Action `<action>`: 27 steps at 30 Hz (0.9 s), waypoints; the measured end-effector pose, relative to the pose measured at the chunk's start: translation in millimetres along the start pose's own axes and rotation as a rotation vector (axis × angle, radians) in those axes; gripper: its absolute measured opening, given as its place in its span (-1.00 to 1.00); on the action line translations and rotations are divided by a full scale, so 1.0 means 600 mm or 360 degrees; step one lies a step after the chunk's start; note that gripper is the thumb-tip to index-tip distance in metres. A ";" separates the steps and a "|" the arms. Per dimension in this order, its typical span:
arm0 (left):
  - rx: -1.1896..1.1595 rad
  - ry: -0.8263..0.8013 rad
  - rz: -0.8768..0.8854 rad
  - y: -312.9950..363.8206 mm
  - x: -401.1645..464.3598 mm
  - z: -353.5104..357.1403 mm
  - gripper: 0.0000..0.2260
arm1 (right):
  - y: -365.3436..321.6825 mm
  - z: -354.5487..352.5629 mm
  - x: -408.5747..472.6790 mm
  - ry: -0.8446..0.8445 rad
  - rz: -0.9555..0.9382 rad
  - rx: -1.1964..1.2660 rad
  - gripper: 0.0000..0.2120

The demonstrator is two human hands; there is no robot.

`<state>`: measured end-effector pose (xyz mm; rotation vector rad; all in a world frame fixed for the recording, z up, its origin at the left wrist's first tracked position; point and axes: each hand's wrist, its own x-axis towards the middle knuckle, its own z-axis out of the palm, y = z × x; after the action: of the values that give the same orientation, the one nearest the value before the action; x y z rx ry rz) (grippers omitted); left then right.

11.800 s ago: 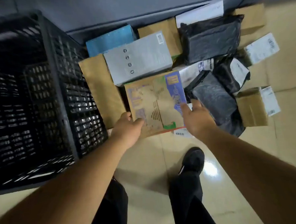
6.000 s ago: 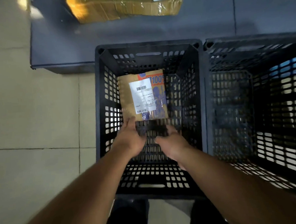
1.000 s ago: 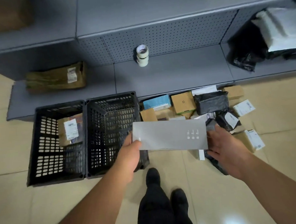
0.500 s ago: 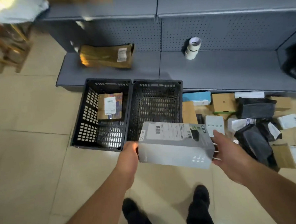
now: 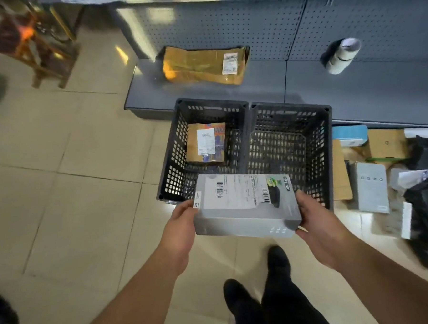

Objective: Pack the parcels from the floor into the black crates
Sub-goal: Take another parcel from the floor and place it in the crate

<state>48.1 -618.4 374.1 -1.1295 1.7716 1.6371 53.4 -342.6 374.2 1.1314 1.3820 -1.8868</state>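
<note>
1. Head camera view, looking down at a grey metal shelf unit [image 5: 352, 82] with a pegboard back, standing on a beige tiled floor [image 5: 61, 194].
2. Two black slatted crates [image 5: 243, 135] sit side by side on the floor, touching the shelf's front edge. The right crate [image 5: 326, 141] holds nothing visible.
3. A pile of parcels [image 5: 387, 175] lies on the floor just right of the crates: brown cardboard boxes, a blue box, a grey box, black plastic mailers.
4. A grey box [image 5: 245, 207] is held in the air above the near rims of the crates, long axis running left to right, white shipping label with barcodes facing up. The print is too small to read.
5. The left hand [image 5: 180, 228] grips the box's left end and the right hand [image 5: 318, 228] its right end, fingers curled underneath, thumbs pressed on the ends.
6. A brown cardboard parcel [image 5: 206, 146] lies flat in the left crate, white label upward, with orange print reading "100".
</note>
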 end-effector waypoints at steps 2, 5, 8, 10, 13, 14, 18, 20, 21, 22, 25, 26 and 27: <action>0.0000 0.0022 0.0002 0.005 0.031 -0.018 -0.75 | -0.001 0.032 0.022 0.0043 0.0037 0.0008 -0.65; 0.0008 0.0078 -0.0041 0.022 0.079 -0.035 -0.70 | -0.008 0.070 0.067 0.0098 0.0092 -0.0005 -0.63; 0.0046 0.0127 -0.0084 0.048 0.125 -0.046 -0.69 | -0.019 0.106 0.123 0.0079 0.0143 -0.0073 -0.62; 0.0074 0.0150 -0.0107 0.066 0.160 -0.057 -0.64 | -0.026 0.133 0.158 0.0083 0.0207 -0.0160 -0.62; 0.0104 0.0196 -0.0172 0.085 0.214 -0.074 -0.65 | -0.032 0.173 0.200 0.0091 0.0302 -0.0241 -0.61; 0.0128 0.0209 -0.0192 0.086 0.229 -0.082 -0.63 | -0.033 0.186 0.214 0.0100 0.0333 -0.0280 -0.57; 0.0220 0.0226 -0.0224 0.089 0.288 -0.103 -0.62 | -0.044 0.234 0.267 0.0151 0.0380 -0.0403 -0.57; 0.0285 0.0215 -0.0215 0.089 0.321 -0.109 -0.64 | -0.042 0.257 0.292 0.0161 0.0414 -0.0427 -0.57; 0.0324 0.0192 -0.0206 0.087 0.339 -0.110 -0.64 | -0.040 0.267 0.305 0.0177 0.0439 -0.0438 -0.53; 0.0366 0.0166 -0.0200 0.084 0.357 -0.110 -0.65 | -0.035 0.276 0.321 0.0208 0.0464 -0.0449 -0.49; 0.0532 0.0116 -0.0141 0.073 0.413 -0.101 -0.68 | -0.020 0.296 0.369 0.0337 0.0489 -0.0490 -0.34; 0.0601 0.0119 -0.0120 0.069 0.431 -0.094 -0.70 | -0.016 0.302 0.387 0.0375 0.0463 -0.0527 -0.33; 0.0665 0.0124 -0.0111 0.064 0.448 -0.087 -0.73 | -0.010 0.309 0.405 0.0423 0.0436 -0.0564 -0.34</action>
<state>-121.0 -738.2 191.0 -1.0526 1.9787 1.1218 -131.5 -502.1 190.2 1.3396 1.5366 -1.2751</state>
